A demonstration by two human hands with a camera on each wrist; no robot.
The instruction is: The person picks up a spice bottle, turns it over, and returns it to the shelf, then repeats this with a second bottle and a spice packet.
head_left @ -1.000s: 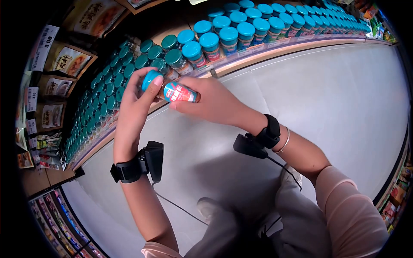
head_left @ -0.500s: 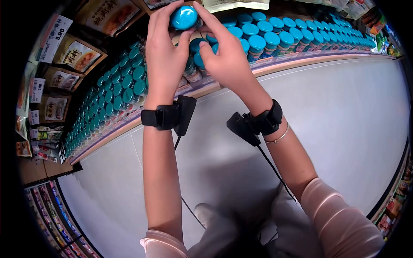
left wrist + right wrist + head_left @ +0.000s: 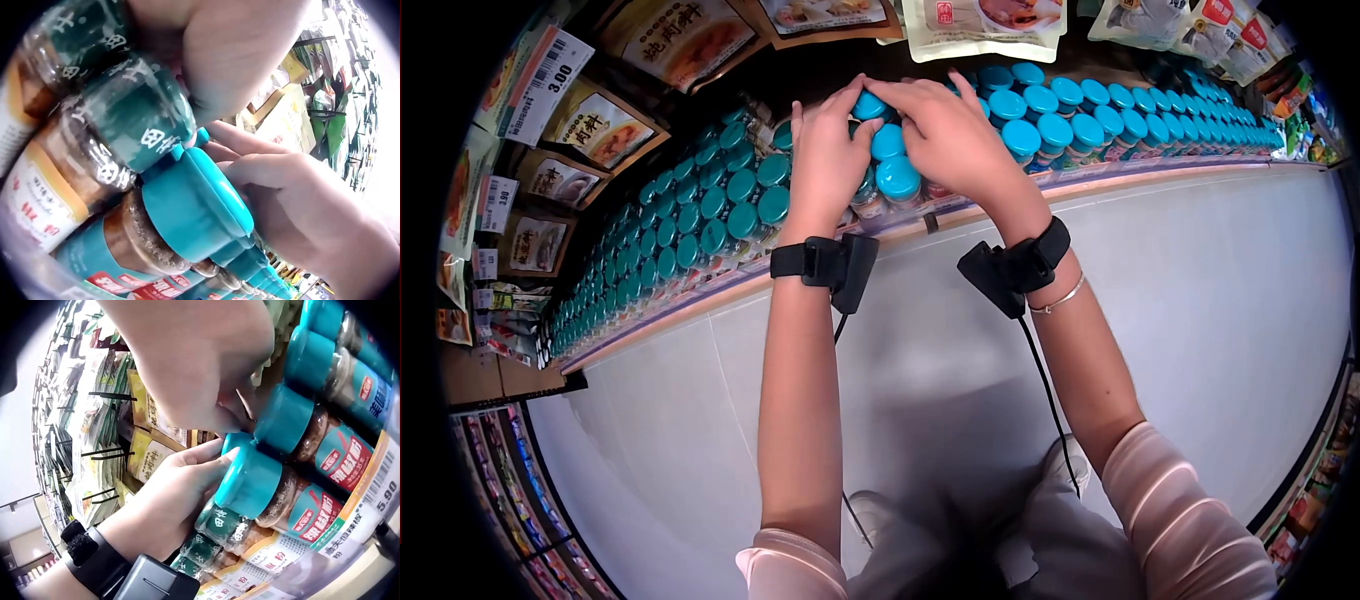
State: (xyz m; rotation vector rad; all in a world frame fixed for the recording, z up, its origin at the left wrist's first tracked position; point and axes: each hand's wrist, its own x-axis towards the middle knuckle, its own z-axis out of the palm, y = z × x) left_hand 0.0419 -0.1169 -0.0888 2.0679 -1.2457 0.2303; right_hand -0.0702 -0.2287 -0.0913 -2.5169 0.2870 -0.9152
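Note:
Among the front rows, my left hand has its thumb and fingers round a blue-lidded jar, whose body is hidden. My right hand reaches over from the other side, its fingers extended at that lid. Two more blue lids stand in line in front of it. In the right wrist view, the left hand has its thumb against a blue lid behind the front jar. Green-lidded jars stand close beside in the left wrist view.
Green-lidded jars fill the shelf's left part, blue-lidded ones the right. Packets and a hanging pouch are behind. A clear shelf lip with price labels runs along the front; grey floor lies below.
Both hands have moved from in front of the shelf to over it. The jar in my left hand went up, then down among the other jars. My right hand released it, then came back to its lid.

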